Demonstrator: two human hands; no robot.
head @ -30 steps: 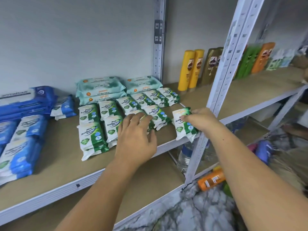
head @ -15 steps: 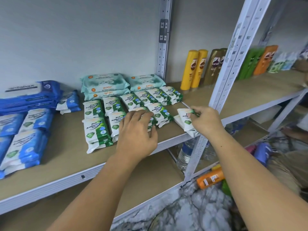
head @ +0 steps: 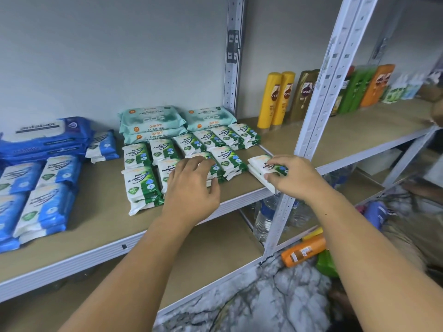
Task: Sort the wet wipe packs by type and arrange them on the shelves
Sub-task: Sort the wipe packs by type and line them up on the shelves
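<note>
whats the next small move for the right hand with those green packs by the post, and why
Probably slide the green and white pine wipe packs leftward and square them beside the neighbouring green stack. The right hand pinches them; they lie skewed near the wooden shelf's front edge, with a gap to that stack.

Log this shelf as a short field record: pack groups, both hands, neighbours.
Shelf: one board, packs grouped by type
Blue packs: left end
Green pine packs: middle, in rows
Teal packs: stacked behind the green, by the wall
Left grip: rests on the green pine packs
Right grip: pinches a green pack at the front edge beside the upright
Shampoo bottles: next bay, right
</note>
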